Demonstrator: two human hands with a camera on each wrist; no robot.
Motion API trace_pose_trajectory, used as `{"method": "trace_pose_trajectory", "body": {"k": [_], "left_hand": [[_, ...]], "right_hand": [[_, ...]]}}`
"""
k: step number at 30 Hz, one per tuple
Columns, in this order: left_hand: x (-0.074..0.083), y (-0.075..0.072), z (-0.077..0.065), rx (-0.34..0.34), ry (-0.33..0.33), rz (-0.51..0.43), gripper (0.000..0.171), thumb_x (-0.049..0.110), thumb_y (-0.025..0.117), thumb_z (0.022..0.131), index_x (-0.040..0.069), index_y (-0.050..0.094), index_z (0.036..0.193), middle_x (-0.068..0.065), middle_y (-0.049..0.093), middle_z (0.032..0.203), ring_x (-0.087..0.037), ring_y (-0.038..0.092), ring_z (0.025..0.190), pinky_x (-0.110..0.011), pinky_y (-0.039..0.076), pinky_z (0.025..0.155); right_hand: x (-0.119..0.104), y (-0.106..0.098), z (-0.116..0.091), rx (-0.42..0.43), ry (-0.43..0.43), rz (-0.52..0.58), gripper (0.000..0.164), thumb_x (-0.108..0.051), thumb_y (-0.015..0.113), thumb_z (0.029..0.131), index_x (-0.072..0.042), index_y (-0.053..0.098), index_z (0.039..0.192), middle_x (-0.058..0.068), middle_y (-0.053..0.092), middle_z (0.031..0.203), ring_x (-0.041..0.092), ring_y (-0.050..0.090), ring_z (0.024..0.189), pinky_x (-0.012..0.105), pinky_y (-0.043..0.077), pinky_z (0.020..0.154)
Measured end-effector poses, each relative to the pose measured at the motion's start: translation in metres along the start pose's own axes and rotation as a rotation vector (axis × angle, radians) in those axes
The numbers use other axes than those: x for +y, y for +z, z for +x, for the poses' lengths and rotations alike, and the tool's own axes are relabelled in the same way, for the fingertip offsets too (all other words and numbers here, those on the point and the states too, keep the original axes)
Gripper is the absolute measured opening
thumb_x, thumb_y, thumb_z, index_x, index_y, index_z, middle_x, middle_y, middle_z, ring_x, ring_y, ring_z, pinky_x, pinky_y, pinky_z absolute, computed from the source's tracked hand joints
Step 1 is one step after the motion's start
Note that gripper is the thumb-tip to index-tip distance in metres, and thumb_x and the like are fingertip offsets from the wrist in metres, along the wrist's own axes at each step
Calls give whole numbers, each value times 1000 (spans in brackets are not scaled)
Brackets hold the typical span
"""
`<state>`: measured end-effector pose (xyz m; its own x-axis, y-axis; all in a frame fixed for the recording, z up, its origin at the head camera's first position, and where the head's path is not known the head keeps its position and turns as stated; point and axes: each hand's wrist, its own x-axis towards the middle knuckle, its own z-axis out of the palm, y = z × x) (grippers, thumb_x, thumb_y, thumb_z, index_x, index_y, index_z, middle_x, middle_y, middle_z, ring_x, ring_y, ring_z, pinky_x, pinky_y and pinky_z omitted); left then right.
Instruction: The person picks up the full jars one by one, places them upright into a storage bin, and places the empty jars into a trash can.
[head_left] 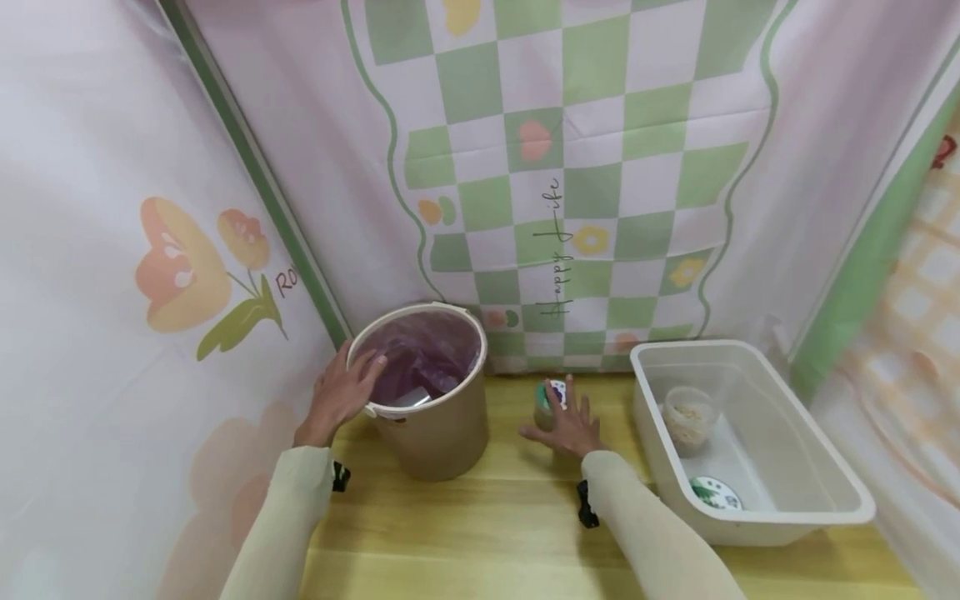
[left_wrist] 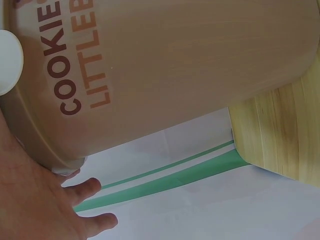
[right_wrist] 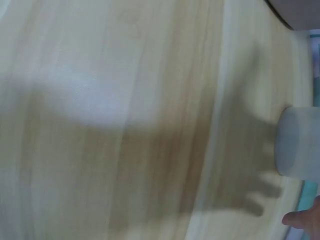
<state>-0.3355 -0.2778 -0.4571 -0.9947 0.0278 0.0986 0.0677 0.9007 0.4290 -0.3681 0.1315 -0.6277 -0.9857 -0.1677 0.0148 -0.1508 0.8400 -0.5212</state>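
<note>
My left hand (head_left: 341,398) rests on the left rim of a brown bin (head_left: 442,437) lined with a purple bag. In the left wrist view, loosely spread fingers (left_wrist: 86,191) show beside the bin's rim, below its printed lettering. My right hand (head_left: 568,425) is spread over a small lidded tub (head_left: 543,404), partly covering its green, white and purple lid. The tub's pale side appears at the right edge of the right wrist view, with one fingertip (right_wrist: 296,219) near it. Whether the right fingers touch the tub is hidden.
A white plastic basin (head_left: 761,521) stands to the right. Inside it are a clear cup of pale bits (head_left: 688,421) and a round printed lid (head_left: 716,493). The wooden tabletop (head_left: 450,533) ends against a checkered curtain (head_left: 585,333). Something pale lies in the bin's bag.
</note>
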Motion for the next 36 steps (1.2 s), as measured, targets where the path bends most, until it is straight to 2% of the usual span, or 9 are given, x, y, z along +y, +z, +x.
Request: {"method": "trace_pose_trajectory", "body": {"k": [4,8,11,14,18,22,30,36], "left_hand": [[1,0,0,3,4,-3,76,70,18,100,22,36,156,-15,0,168,-49,8,150,-75,7,114],[1,2,1,8,4,-6,75,69,19,100,22,37,156,-14,1,169,-48,9,150,-75,6,114],[0,3,1,13,5,-3,74,68,19,101,23,37,155,-14,1,169,-48,10,150,-75,6,114],[0,4,1,14,5,0,74,69,19,101,22,37,155,-15,2,168,-49,10,150,-76,7,113],[0,3,0,12,1,-8,77,71,18,100,22,37,155,-15,1,168,-48,9,150,-75,6,114],[1,1,0,13,-2,-8,79,73,16,98,23,37,156,-14,-2,169,-48,8,151,-75,6,114],[1,1,0,5,-6,-7,77,71,17,99,23,35,156,-14,-4,169,-49,7,150,-75,6,114],[0,1,0,7,-6,-10,75,69,19,101,22,35,156,-15,-3,168,-50,8,150,-75,7,114]], "right_hand": [[5,6,1,16,-12,-3,114,-75,66,78,-26,8,162,17,-18,166,63,6,143,84,19,103],[11,14,1,79,-44,30,110,-65,74,79,-21,16,162,19,-14,166,66,14,140,81,25,103],[17,23,3,197,-105,87,98,-45,81,83,-14,27,158,25,-3,165,66,24,136,77,35,101],[20,29,3,317,-172,120,79,-21,80,86,-9,39,152,29,13,161,64,35,131,72,45,94],[20,30,3,385,-212,121,68,-5,75,87,-7,45,149,30,25,155,61,42,124,69,50,89],[18,29,3,404,-214,119,69,-4,76,87,-6,44,149,29,25,155,62,41,125,70,50,89],[6,17,-1,374,-178,168,72,-11,72,93,-7,35,155,24,9,165,58,25,139,72,43,98],[-8,6,-4,424,-248,176,75,-5,73,90,-4,34,154,25,10,164,59,24,139,74,43,95]]}}
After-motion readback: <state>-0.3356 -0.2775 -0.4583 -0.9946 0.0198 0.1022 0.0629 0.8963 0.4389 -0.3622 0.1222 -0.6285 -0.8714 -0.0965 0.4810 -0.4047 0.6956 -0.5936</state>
